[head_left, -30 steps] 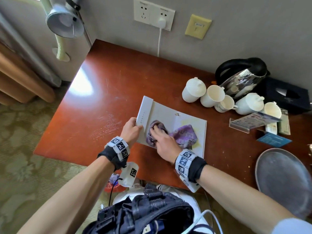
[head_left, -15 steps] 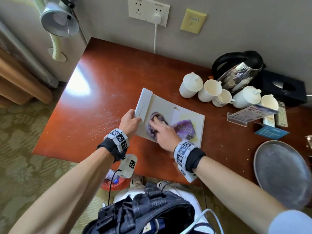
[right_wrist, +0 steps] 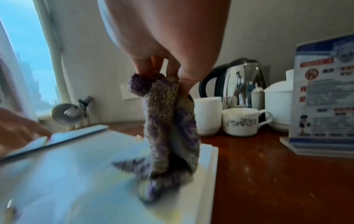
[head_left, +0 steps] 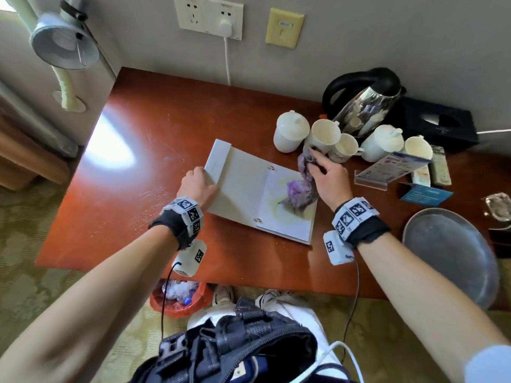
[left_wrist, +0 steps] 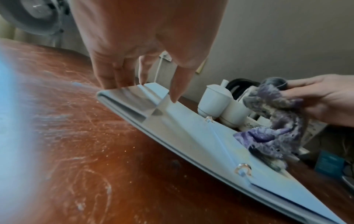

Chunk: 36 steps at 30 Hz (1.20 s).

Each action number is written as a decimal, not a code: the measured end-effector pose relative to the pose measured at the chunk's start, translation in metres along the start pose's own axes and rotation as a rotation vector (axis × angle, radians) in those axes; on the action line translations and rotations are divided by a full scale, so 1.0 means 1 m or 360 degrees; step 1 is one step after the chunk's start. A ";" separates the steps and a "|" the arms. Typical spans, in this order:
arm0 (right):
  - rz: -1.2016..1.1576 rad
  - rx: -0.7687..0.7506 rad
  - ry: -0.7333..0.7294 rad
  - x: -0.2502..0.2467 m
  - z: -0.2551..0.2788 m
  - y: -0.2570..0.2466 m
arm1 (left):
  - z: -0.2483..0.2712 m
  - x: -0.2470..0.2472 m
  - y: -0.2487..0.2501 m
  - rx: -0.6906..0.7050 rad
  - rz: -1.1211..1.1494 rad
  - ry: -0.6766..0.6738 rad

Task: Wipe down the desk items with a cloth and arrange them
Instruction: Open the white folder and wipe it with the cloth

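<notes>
Our right hand [head_left: 327,179] pinches the cloth [head_left: 300,189] above the binder [head_left: 243,189] — left hand [head_left: 199,186] fingers grip its edge; cups [head_left: 325,134] seemingly await wiping.

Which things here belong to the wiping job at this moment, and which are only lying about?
In use:
- purple cloth, pinched by right hand
- white binder, held by left hand

Lying about:
- kettle
- white cups
- grey plate
- acrylic sign
</notes>
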State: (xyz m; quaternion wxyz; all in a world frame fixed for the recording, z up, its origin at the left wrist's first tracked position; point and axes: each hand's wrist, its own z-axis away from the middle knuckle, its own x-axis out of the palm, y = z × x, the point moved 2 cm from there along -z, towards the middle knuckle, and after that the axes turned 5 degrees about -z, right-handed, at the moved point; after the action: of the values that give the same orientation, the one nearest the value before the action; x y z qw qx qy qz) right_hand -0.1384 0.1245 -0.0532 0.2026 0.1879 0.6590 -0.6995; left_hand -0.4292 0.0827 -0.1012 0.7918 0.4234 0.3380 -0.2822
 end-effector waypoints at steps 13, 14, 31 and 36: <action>0.0933 -0.0031 -0.0701 0.082 0.001 0.060 | 0.002 0.055 0.003 0.0414 -0.1116 -0.0482; 0.0974 -0.0117 -0.0712 0.085 0.004 0.058 | 0.001 0.057 0.002 0.0416 -0.1164 -0.0497; 0.1140 -0.0316 -0.0642 0.081 0.007 0.065 | 0.001 0.058 0.010 0.0316 -0.1137 -0.0513; 0.0991 -0.0517 -0.0924 0.076 0.077 0.063 | -0.001 0.057 0.014 0.0287 -0.1132 -0.0517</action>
State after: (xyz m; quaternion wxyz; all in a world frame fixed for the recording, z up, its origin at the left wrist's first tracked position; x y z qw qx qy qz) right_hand -0.1688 0.0422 -0.1426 0.6064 0.1389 0.5882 -0.5167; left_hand -0.3841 0.0815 -0.1391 0.6475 0.2978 0.3077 -0.6304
